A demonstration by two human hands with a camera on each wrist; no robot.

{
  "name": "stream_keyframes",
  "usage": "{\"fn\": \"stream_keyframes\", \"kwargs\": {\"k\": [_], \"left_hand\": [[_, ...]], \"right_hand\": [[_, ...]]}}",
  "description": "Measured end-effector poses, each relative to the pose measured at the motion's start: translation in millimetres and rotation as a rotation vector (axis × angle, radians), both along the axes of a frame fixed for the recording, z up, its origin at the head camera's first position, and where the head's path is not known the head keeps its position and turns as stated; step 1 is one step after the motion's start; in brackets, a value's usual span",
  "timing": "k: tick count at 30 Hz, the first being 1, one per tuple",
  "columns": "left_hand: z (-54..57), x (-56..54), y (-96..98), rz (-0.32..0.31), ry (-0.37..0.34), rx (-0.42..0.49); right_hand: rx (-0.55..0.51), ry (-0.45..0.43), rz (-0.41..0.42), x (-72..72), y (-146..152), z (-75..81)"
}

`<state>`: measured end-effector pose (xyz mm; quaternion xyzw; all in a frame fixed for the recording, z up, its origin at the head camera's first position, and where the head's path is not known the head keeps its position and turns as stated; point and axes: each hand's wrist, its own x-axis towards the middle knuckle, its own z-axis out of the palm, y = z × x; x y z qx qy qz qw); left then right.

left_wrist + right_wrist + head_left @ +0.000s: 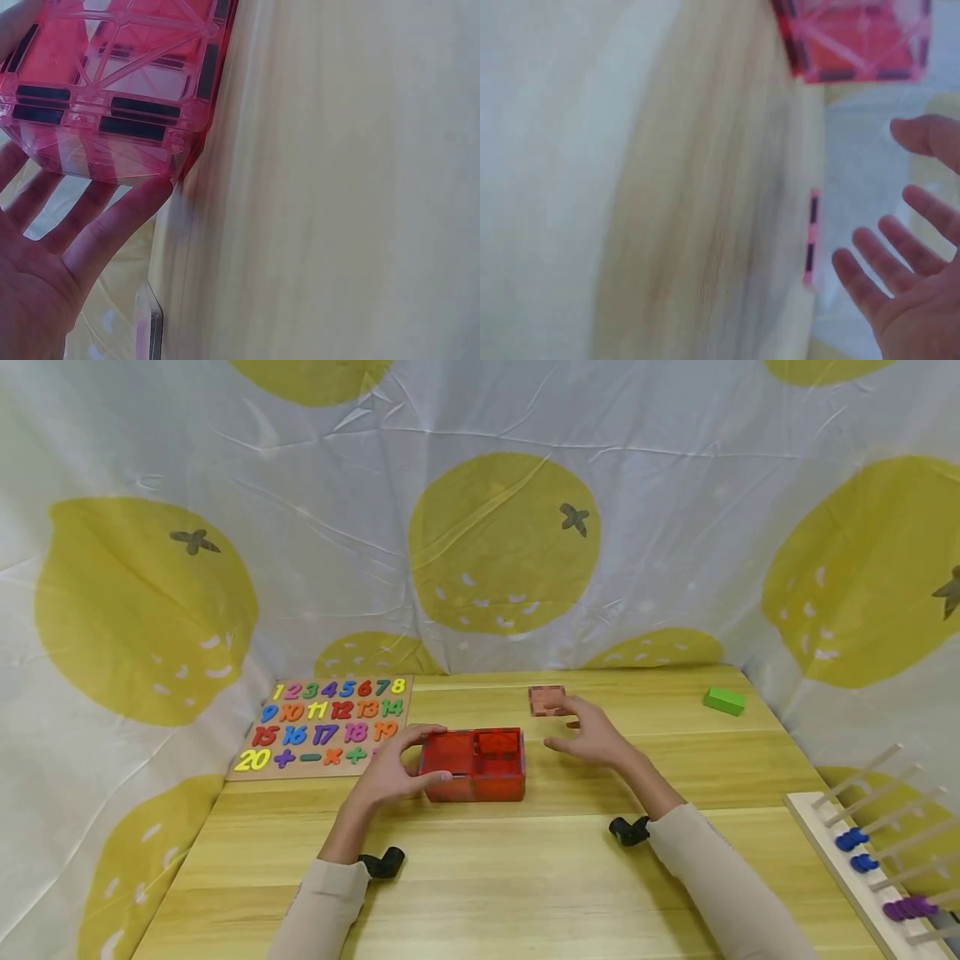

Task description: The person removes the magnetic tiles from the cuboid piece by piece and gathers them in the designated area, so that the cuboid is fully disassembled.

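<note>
Gripping a red box [498,788] on the table [480,877], the left hand [384,775] has its thumb at the near edge and a finger at the far edge. The box sits near the middle of the table. Its walls are up, and its left half seems to have a flat top, so that part looks done. The right half looks open, but the see-through sides make it hard to be sure; that part may be left to do. One loose pink tile [538,697] lies flat past the box. Near it, the right hand [595,739] holds nothing, fingers apart.
</note>
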<state>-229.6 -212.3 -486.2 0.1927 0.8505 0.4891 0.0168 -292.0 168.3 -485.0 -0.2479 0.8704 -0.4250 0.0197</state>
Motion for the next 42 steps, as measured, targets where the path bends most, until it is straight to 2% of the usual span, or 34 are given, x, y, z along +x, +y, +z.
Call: {"fn": "stream_keyframes", "kwargs": {"k": [4,10,17,21,30,36,39,42], "left_hand": [[-0.8,0.2,-1.7,0.003,-0.024,0.017],[0.0,-0.3,-0.1,0.015,0.005,0.001],[25.0,14.5,6.5,0.022,0.011,-0.009],[31.4,19.0,8.4,0.023,0.000,0.008],[24.1,12.4,8.3,0.034,-0.022,0.024],[27.4,13.8,9.2,0.013,-0.008,0.010],[18.1,8.2,6.3,0.013,-0.001,-0.004],[3.9,0.6,1.3,0.022,0.008,-0.011]], "right_hand": [[-0.069,-0.039,0.069,17.2,-3,6.7],[-0.147,-0.078,0.134,35.3,-8,10.2],[-0.180,-0.132,0.153,44.9,-16,0.3],[-0.191,-0.143,0.160,47.2,-19,-4.8],[-0.197,-0.141,0.163,47.5,-26,-10.8],[-0.185,-0.147,0.165,48.3,-30,-14.0],[-0.169,-0.155,0.167,48.2,-31,-15.2],[-0.168,-0.151,0.176,47.6,-33,-15.8]]}}
